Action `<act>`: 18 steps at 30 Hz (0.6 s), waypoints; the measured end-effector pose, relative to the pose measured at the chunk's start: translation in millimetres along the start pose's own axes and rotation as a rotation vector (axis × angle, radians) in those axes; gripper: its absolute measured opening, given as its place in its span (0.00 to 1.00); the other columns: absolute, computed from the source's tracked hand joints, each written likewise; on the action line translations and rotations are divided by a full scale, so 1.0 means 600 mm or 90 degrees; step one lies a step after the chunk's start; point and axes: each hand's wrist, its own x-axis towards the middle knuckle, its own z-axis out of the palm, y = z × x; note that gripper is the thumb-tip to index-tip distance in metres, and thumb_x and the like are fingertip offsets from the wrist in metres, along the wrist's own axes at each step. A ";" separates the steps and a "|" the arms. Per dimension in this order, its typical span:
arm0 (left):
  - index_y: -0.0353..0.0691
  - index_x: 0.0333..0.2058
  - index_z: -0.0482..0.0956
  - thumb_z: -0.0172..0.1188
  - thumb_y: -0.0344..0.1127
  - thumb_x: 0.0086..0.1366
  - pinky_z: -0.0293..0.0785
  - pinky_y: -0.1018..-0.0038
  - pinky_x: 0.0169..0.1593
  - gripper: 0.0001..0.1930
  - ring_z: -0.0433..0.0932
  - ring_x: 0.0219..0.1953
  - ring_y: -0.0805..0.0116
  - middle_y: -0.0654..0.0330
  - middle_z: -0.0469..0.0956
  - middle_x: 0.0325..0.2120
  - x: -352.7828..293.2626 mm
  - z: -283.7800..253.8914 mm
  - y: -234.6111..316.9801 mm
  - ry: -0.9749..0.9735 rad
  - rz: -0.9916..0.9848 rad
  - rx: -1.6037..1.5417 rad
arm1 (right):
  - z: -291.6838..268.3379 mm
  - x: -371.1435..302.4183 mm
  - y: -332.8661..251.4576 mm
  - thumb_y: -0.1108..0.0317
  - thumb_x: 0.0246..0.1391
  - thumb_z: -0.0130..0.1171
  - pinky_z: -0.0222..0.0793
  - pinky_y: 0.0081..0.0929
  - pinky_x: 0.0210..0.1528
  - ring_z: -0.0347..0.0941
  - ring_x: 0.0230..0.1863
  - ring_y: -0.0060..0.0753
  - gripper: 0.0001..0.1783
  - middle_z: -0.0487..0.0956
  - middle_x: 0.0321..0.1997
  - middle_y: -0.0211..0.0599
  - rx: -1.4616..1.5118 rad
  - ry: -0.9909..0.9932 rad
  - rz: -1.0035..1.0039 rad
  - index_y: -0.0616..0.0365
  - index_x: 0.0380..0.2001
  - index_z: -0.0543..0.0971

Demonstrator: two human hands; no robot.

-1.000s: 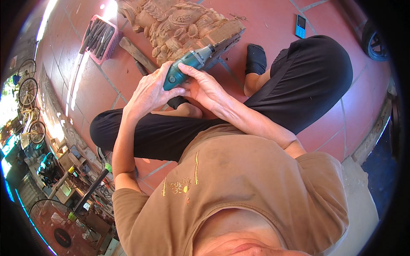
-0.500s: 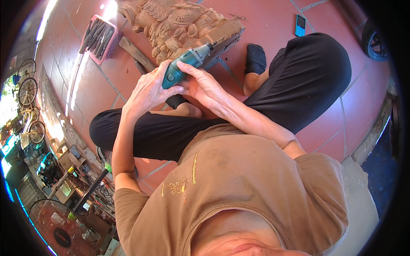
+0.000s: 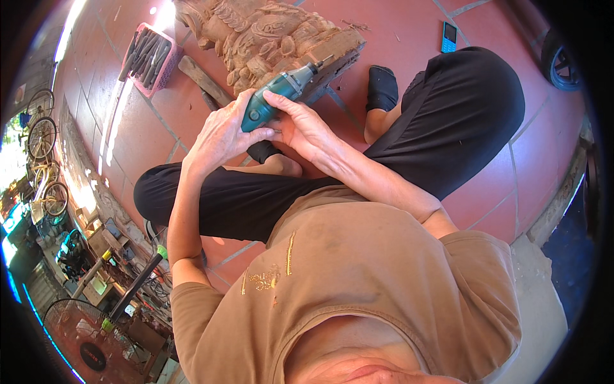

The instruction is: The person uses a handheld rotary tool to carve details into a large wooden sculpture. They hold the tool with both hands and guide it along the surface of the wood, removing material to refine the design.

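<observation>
A teal rotary tool with a grey collar and a thin bit is held between my two hands over my crossed legs. My left hand is closed on its rear end, with the fingers mostly hidden behind it. My right hand grips the body from the other side, thumb lying along the top. The bit points up and to the right, in front of a brown carved wooden piece with rounded relief shapes. Whether the bit touches the wood I cannot tell; it appears apart.
A pink basket of dark chisel-like tools stands at the far left. Beside it lies a wooden mallet-like tool. A blue phone rests on the red tiles at the far right, near a wheel. A fan stands at the near left.
Almost nothing differs. Both hands keep the same hold on the rotary tool, which has shifted very slightly to the left.
</observation>
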 end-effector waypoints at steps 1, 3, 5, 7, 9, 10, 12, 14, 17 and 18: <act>0.39 0.61 0.65 0.71 0.53 0.58 0.78 0.54 0.46 0.39 0.81 0.44 0.38 0.40 0.81 0.41 0.000 0.000 0.000 0.000 0.001 -0.001 | 0.000 0.000 -0.001 0.60 0.61 0.66 0.77 0.42 0.54 0.80 0.51 0.35 0.19 0.81 0.50 0.37 0.001 -0.002 0.006 0.55 0.51 0.77; 0.39 0.61 0.65 0.72 0.52 0.58 0.78 0.54 0.46 0.39 0.81 0.44 0.38 0.40 0.81 0.41 0.001 -0.001 0.001 0.000 0.002 -0.003 | -0.001 0.002 -0.001 0.60 0.61 0.66 0.77 0.42 0.54 0.80 0.50 0.34 0.19 0.82 0.50 0.37 -0.001 0.004 0.007 0.55 0.51 0.77; 0.39 0.61 0.65 0.72 0.52 0.58 0.78 0.54 0.46 0.39 0.81 0.44 0.38 0.40 0.81 0.41 0.001 -0.001 0.002 0.004 0.006 -0.003 | 0.000 0.002 -0.001 0.59 0.61 0.66 0.77 0.43 0.54 0.80 0.50 0.34 0.19 0.82 0.50 0.37 -0.003 0.007 0.009 0.55 0.51 0.77; 0.39 0.61 0.65 0.72 0.52 0.58 0.78 0.54 0.45 0.39 0.81 0.44 0.38 0.40 0.81 0.41 0.001 -0.001 0.002 0.006 0.008 0.000 | 0.000 0.002 -0.002 0.59 0.61 0.67 0.77 0.42 0.54 0.80 0.50 0.34 0.20 0.81 0.50 0.36 -0.007 0.008 0.011 0.55 0.52 0.77; 0.40 0.61 0.65 0.72 0.52 0.58 0.78 0.54 0.45 0.39 0.81 0.44 0.38 0.40 0.81 0.41 0.000 -0.002 0.002 0.006 0.006 0.006 | -0.001 0.004 -0.001 0.58 0.61 0.67 0.76 0.43 0.54 0.79 0.50 0.34 0.20 0.81 0.50 0.36 -0.012 0.005 0.008 0.55 0.51 0.77; 0.40 0.61 0.65 0.72 0.52 0.58 0.78 0.53 0.45 0.39 0.81 0.44 0.38 0.40 0.81 0.41 0.000 -0.003 0.002 0.005 0.004 0.005 | -0.001 0.005 -0.001 0.58 0.61 0.67 0.76 0.43 0.53 0.79 0.50 0.33 0.20 0.81 0.50 0.35 -0.015 0.003 0.005 0.54 0.51 0.77; 0.40 0.62 0.65 0.72 0.52 0.58 0.78 0.53 0.45 0.39 0.81 0.44 0.37 0.40 0.81 0.41 0.001 -0.003 0.003 0.004 0.001 0.003 | -0.002 0.006 -0.001 0.58 0.61 0.67 0.76 0.43 0.53 0.79 0.50 0.33 0.20 0.81 0.50 0.35 -0.018 0.003 0.000 0.54 0.51 0.77; 0.40 0.62 0.65 0.72 0.51 0.58 0.78 0.53 0.45 0.39 0.81 0.44 0.37 0.40 0.81 0.42 0.000 -0.004 0.004 0.004 0.001 -0.001 | -0.001 0.006 0.000 0.58 0.61 0.67 0.76 0.44 0.53 0.79 0.50 0.33 0.20 0.81 0.50 0.35 -0.019 0.002 0.000 0.54 0.52 0.77; 0.41 0.62 0.65 0.72 0.51 0.58 0.77 0.53 0.46 0.39 0.81 0.44 0.37 0.40 0.81 0.42 0.001 -0.006 0.005 0.006 0.003 0.003 | 0.000 0.008 -0.001 0.57 0.61 0.67 0.75 0.44 0.53 0.79 0.49 0.34 0.20 0.82 0.49 0.35 -0.022 -0.001 0.000 0.54 0.52 0.77; 0.41 0.62 0.64 0.72 0.51 0.58 0.77 0.53 0.46 0.39 0.81 0.44 0.37 0.40 0.81 0.42 0.001 -0.006 0.005 0.007 0.004 0.005 | -0.001 0.009 -0.001 0.57 0.61 0.67 0.75 0.44 0.53 0.79 0.49 0.34 0.20 0.82 0.49 0.35 -0.023 -0.003 0.000 0.54 0.51 0.77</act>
